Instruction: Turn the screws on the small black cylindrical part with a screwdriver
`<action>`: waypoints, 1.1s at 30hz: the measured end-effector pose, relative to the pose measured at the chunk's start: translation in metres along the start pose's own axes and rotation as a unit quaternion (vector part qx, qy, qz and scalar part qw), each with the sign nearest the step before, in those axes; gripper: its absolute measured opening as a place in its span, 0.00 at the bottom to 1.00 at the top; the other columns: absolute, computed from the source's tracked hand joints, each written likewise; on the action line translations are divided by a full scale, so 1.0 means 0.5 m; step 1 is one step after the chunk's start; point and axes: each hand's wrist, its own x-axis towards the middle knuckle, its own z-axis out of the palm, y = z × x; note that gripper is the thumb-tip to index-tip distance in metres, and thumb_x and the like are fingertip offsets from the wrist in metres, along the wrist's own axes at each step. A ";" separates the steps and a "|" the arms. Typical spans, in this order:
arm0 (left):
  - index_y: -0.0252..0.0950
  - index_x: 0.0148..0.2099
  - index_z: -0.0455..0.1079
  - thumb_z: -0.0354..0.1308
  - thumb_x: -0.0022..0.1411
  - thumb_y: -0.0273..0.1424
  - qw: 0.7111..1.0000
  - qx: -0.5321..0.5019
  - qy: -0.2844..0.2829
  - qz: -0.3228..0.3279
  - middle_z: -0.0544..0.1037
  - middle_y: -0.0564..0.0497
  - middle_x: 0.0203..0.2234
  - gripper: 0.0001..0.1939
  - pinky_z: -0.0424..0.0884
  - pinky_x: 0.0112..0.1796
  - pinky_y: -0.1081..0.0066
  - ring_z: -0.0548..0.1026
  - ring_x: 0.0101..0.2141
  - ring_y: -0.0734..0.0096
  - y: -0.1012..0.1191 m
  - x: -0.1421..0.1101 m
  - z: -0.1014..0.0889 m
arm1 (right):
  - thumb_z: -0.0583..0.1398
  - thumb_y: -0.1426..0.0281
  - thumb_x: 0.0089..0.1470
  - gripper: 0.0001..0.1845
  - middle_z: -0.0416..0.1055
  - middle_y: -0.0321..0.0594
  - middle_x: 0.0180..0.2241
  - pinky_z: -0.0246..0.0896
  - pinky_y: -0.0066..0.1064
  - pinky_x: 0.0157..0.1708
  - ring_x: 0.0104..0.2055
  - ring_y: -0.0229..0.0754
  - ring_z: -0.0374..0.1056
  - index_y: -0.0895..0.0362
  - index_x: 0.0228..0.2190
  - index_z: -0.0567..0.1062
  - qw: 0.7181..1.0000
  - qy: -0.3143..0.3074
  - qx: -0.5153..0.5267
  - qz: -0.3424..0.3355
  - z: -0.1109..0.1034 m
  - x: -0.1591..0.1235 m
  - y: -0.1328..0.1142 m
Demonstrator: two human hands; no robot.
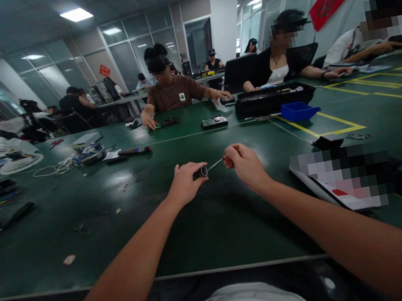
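Above the middle of the green table, my left hand grips a small dark cylindrical part between thumb and fingers, its round end facing right. My right hand pinches a thin metal rod, which slants down to the left. The rod's tip meets the cylinder's round end; whether it goes inside I cannot tell. My right fingers hide the other end of the rod.
Across the green table, a hard drive, a blue bin and a long black case lie ahead. A screwdriver is at left, a white booklet at right. Co-workers sit opposite.
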 end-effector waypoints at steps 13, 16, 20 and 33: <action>0.43 0.57 0.72 0.64 0.61 0.30 0.999 -0.022 0.026 -0.018 0.77 0.47 0.51 0.22 0.51 0.62 0.43 0.72 0.54 0.57 0.002 0.004 0.001 | 0.56 0.56 0.59 0.13 0.73 0.37 0.29 0.67 0.36 0.32 0.29 0.40 0.70 0.53 0.35 0.70 0.998 -0.028 -0.026 -0.049 0.006 -0.006 0.003; 0.43 0.57 0.72 0.64 0.60 0.30 0.999 -0.019 0.022 -0.022 0.77 0.47 0.51 0.22 0.55 0.61 0.46 0.72 0.53 0.57 -0.002 0.006 0.005 | 0.55 0.57 0.59 0.13 0.73 0.37 0.29 0.67 0.37 0.33 0.29 0.41 0.70 0.53 0.35 0.69 0.999 -0.041 -0.011 -0.033 0.008 -0.006 0.008; 0.43 0.58 0.72 0.64 0.61 0.32 0.999 -0.014 0.012 -0.026 0.77 0.47 0.50 0.22 0.58 0.59 0.49 0.73 0.52 0.57 -0.011 0.006 0.010 | 0.53 0.58 0.61 0.12 0.71 0.36 0.28 0.64 0.36 0.30 0.27 0.41 0.67 0.53 0.34 0.69 0.997 -0.011 -0.059 -0.053 0.002 -0.006 0.004; 0.42 0.57 0.72 0.63 0.61 0.33 1.000 -0.007 -0.016 -0.021 0.78 0.47 0.48 0.21 0.61 0.57 0.51 0.73 0.49 0.57 -0.008 0.004 0.007 | 0.51 0.58 0.64 0.12 0.72 0.37 0.29 0.61 0.37 0.35 0.32 0.43 0.69 0.52 0.36 0.68 0.982 -0.016 -0.141 -0.126 -0.007 -0.017 -0.016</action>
